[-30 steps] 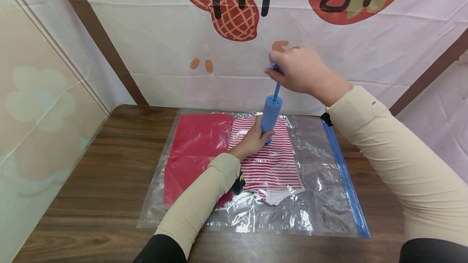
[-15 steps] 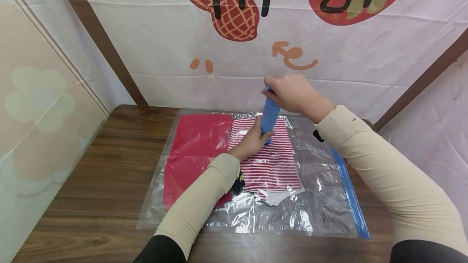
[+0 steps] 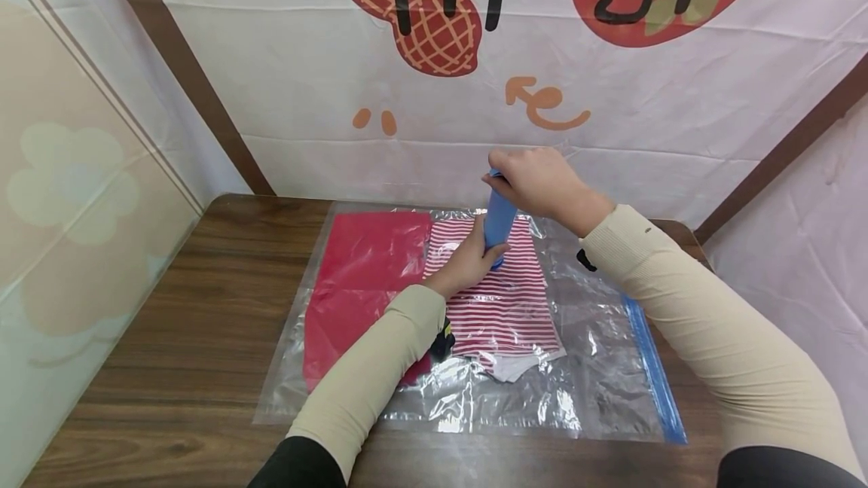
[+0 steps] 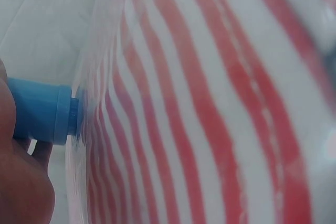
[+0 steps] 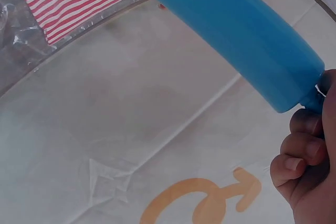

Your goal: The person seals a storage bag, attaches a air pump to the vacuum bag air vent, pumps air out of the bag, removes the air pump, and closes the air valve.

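A blue hand pump (image 3: 500,218) stands slightly tilted on a clear plastic bag (image 3: 597,390) that lies flat on the table. My left hand (image 3: 469,260) grips the lower part of the pump's barrel. At the top, my right hand (image 3: 539,183) holds the pump's handle, which sits close down to the barrel. In the left wrist view, the pump's narrow end (image 4: 74,116) meets the bag over a red-and-white striped cloth (image 4: 210,114). Beside that cloth inside the bag lies a folded red cloth (image 3: 366,277). The right wrist view shows my curled fingers (image 5: 302,153) at the handle end.
A blue zip strip (image 3: 654,367) runs along the bag's right edge. The wooden table (image 3: 183,330) extends around the bag. Behind it hangs a printed white fabric wall (image 3: 285,96), with another patterned panel (image 3: 74,194) at the left.
My right hand has come down with the handle, and the rod that showed a second ago is now hidden in the barrel. My left hand and the bag have stayed in place.
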### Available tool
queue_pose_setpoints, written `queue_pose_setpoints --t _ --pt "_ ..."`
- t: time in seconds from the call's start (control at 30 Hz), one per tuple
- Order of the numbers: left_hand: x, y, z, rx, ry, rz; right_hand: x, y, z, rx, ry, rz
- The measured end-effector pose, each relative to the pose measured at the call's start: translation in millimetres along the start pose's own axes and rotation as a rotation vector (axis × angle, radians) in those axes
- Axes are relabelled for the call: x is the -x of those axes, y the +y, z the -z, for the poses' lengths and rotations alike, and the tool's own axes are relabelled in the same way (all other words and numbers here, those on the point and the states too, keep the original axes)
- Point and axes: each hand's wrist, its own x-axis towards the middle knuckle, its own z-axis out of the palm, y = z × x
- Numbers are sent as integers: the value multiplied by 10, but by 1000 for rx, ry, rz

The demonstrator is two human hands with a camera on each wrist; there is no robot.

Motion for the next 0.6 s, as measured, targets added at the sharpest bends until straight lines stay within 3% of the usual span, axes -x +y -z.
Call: queue_pose_setpoints --t 0.6 --pt "14 12 6 8 -13 14 21 80 -63 -9 98 106"
